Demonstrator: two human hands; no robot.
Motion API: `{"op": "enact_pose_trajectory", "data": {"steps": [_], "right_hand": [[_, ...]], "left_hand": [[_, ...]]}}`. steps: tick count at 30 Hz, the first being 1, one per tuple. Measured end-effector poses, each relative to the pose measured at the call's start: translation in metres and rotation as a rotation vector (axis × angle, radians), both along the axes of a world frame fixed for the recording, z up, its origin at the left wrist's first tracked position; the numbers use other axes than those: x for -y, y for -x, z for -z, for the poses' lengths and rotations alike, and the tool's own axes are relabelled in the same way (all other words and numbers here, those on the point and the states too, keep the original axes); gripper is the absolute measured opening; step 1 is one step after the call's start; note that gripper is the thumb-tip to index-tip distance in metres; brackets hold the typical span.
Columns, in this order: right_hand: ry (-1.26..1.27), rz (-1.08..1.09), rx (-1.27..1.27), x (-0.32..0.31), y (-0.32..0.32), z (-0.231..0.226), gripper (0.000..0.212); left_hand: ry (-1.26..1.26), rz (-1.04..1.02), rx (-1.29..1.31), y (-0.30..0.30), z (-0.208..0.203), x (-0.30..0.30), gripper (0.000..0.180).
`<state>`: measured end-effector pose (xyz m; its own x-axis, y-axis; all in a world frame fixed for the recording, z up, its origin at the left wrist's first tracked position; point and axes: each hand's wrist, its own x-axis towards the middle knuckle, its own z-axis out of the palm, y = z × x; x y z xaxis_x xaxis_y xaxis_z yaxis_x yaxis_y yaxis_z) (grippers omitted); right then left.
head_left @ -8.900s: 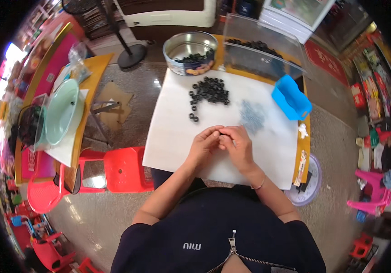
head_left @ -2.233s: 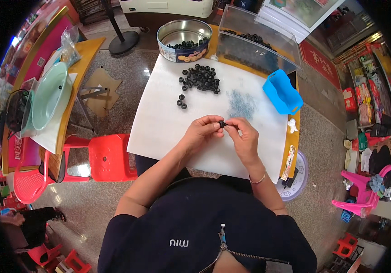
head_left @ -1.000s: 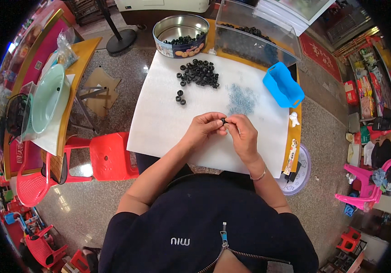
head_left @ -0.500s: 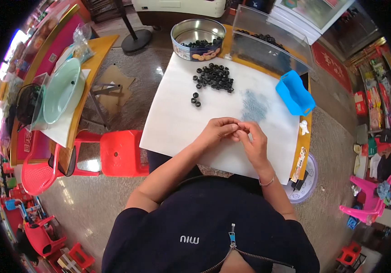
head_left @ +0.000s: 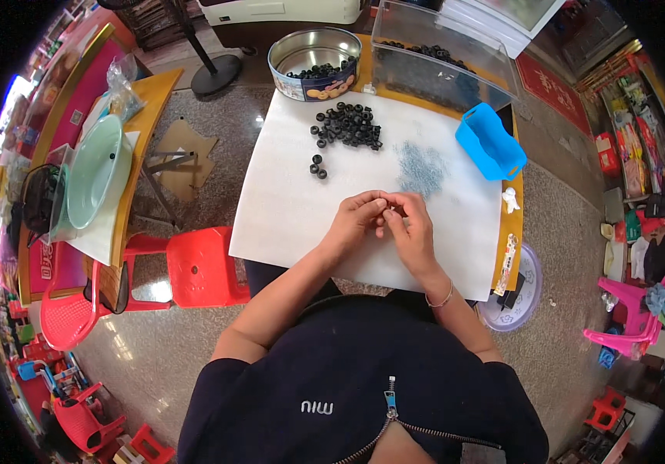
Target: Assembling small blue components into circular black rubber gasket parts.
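Observation:
Close together over the near part of a white sheet (head_left: 286, 209), my left hand (head_left: 356, 222) and my right hand (head_left: 412, 232) meet at the fingertips. Both are pinched closed around something too small and hidden to make out. Beyond them lies a pile of small round black parts with holes (head_left: 346, 126). Three more black parts (head_left: 318, 166) sit apart, just nearer than the pile. A patch of tiny blue-grey pieces (head_left: 423, 168) is spread on the sheet just past my right hand.
A round metal tin (head_left: 315, 65) with black parts stands at the far edge. Beside it is a clear plastic bin (head_left: 445, 62) holding more. A blue plastic box (head_left: 490, 142) sits at the right. Left are a red stool (head_left: 202, 267) and a side table with a pale green basin (head_left: 101, 172).
The whole view has shifted slightly, so the table appears a little further left. My hands stay together at the fingertips, with a small change in finger position.

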<state>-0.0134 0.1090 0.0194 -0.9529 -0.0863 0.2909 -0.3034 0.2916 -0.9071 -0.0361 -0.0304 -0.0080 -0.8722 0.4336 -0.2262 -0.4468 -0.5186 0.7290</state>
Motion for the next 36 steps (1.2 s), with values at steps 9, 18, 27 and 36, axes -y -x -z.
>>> {"op": "enact_pose_trajectory", "data": {"steps": [9,18,27,36], "right_hand": [[-0.198,-0.034,-0.080,-0.011,0.003,-0.001,0.025],[-0.235,-0.126,-0.192,-0.012,-0.009,-0.015,0.021],[0.347,-0.101,0.070,0.022,-0.019,-0.021,0.034],[0.236,0.008,0.025,0.030,-0.019,-0.022,0.040]], "left_hand": [[0.162,0.087,-0.110,-0.005,-0.005,0.004,0.027],[0.158,0.147,0.002,-0.024,-0.018,0.015,0.026],[0.333,-0.040,-0.309,-0.050,-0.040,-0.013,0.028],[0.575,-0.184,-0.541,-0.048,-0.012,-0.018,0.029]]}}
